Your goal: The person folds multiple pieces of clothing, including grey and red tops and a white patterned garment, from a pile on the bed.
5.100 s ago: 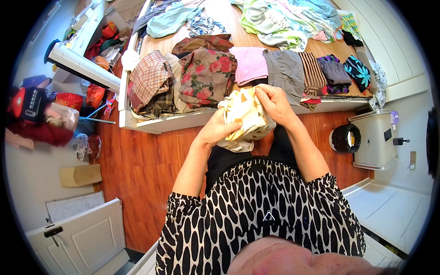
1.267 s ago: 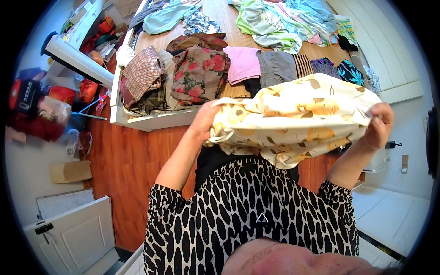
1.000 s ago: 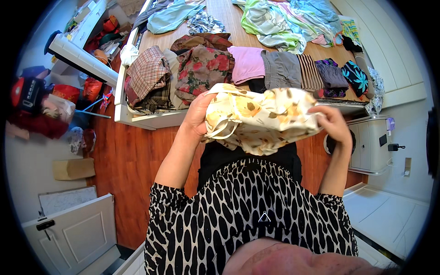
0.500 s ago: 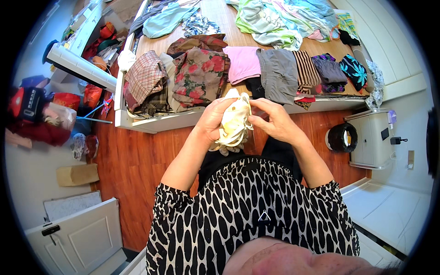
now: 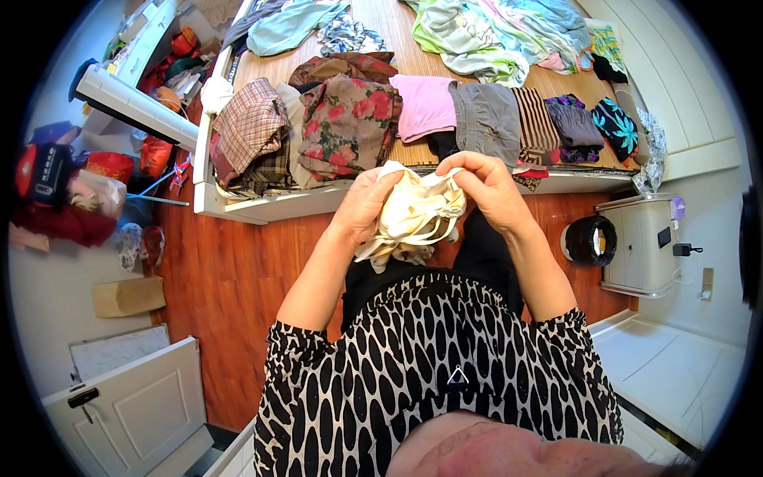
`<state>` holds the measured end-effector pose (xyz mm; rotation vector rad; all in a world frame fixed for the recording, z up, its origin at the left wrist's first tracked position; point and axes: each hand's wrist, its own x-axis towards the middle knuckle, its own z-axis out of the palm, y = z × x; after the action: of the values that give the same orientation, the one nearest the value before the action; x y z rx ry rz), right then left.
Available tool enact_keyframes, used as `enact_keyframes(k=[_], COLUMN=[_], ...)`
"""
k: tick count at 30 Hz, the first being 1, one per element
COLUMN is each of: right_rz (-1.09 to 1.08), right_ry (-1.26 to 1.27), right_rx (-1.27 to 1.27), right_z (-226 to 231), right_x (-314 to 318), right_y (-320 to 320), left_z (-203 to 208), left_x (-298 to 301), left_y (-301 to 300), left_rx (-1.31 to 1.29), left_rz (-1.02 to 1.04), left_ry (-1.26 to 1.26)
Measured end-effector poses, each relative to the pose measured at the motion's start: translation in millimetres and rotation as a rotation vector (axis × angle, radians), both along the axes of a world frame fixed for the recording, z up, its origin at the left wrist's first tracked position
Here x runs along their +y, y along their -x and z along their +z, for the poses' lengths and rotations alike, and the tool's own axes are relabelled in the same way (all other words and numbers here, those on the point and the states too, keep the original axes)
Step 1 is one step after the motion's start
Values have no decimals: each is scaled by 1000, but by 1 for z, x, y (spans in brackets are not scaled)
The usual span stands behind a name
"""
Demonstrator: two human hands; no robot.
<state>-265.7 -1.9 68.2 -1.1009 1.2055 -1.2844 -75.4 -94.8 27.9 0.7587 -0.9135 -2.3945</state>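
Between my two hands, above my lap, hangs a bunched cream-coloured cloth garment [image 5: 413,213] with thin straps or cords looping from it. Its exact kind cannot be made out. My left hand [image 5: 364,205] is closed on its left edge, thumb on top. My right hand [image 5: 486,187] pinches the upper right edge between thumb and fingers. Just beyond my hands, along the bed's front edge, lie folded clothes: a floral brown garment [image 5: 350,131], a pink one [image 5: 425,110], grey shorts [image 5: 486,119] and a striped piece [image 5: 536,127].
A plaid shirt [image 5: 250,127] lies at the bed's left corner. Loose light-blue and green clothes [image 5: 493,40] spread at the back. On the right stand a black-lined bin [image 5: 590,241] and a white cabinet [image 5: 642,246]. Bags [image 5: 71,191] pile up at the left; a white door [image 5: 135,389] stands lower left.
My right hand has moved right and slightly up, away from my left. The cream garment is spread wider between them, showing more of its loops.
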Motion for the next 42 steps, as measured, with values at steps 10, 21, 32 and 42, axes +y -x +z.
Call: enact_keyframes(k=[10, 21, 32, 42], right_rz=[-126, -99, -172, -10], right_ry=[176, 177, 204, 188], right_rx=[40, 4, -129, 77], right_z=[46, 44, 47, 36], right_x=[10, 13, 21, 24], right_y=[-10, -18, -10, 5], left_z=[-32, 16, 17, 82], left_x=[-1, 28, 18, 1], left_y=[-8, 12, 23, 43], left_rx=[-534, -216, -131, 103], left_rz=[149, 47, 324, 82], left_ry=[975, 1201, 1192, 806])
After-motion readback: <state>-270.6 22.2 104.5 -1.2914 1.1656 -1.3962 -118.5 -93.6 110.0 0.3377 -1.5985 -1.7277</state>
